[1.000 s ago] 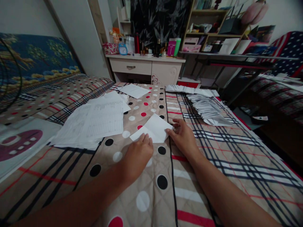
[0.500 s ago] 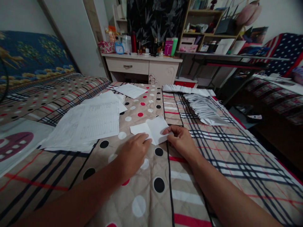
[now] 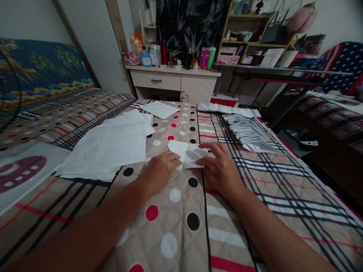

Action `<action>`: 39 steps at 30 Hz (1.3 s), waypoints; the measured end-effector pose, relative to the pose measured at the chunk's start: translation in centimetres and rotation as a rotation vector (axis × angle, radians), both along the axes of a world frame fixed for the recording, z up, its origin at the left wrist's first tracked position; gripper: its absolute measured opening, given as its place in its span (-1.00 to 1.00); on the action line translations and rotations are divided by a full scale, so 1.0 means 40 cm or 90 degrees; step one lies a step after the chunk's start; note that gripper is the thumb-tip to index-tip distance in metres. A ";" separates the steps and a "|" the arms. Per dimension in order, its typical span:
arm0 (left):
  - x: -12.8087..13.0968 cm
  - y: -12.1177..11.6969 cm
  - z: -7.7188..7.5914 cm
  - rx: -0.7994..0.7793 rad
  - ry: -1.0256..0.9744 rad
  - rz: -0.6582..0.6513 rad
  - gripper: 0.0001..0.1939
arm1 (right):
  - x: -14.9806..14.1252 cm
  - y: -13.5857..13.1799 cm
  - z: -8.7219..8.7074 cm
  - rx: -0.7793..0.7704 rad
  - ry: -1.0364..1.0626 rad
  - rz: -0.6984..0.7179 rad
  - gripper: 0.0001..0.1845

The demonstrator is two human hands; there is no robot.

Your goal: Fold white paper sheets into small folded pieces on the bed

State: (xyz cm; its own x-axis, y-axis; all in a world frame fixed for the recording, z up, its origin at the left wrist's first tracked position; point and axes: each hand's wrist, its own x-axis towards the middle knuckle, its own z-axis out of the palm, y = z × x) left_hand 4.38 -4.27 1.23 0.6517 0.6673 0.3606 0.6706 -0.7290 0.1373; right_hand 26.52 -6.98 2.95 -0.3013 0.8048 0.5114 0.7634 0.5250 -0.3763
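A small creased sheet of white paper [image 3: 190, 154] lies on the patterned bedspread between my two hands. My left hand [image 3: 163, 166] pinches its near left edge, thumb and fingers closed on it. Over its right part, my right hand [image 3: 218, 164] grips the paper with thumb and bent fingers, hiding that end. A crease runs down the sheet near its middle. To the left lies a stack of printed sheets [image 3: 121, 145] with ruled lines. A row of folded white papers [image 3: 246, 132] lies beyond my right hand.
Another folded row [image 3: 227, 108] lies at the bed's far edge, with a loose sheet [image 3: 160, 109] left of it. A plastic bag [image 3: 31, 166] with a purple print lies at the far left. A white dresser [image 3: 159, 80] stands behind the bed.
The creased paper has turned to lie more level and shifted slightly right. My right hand has spread further over its right part; my left hand keeps hold of the left edge.
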 end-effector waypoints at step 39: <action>-0.017 -0.023 0.005 -0.052 -0.203 -0.068 -0.79 | -0.039 0.103 -0.046 -0.245 0.155 -0.143 -0.85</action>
State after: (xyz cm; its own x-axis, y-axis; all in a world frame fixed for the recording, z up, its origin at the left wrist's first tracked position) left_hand 3.70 -5.18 1.44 0.5822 0.6364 0.5060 0.5049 -0.7708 0.3885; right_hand 24.97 -2.87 1.13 -0.0087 0.9799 0.1995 0.7079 0.1469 -0.6909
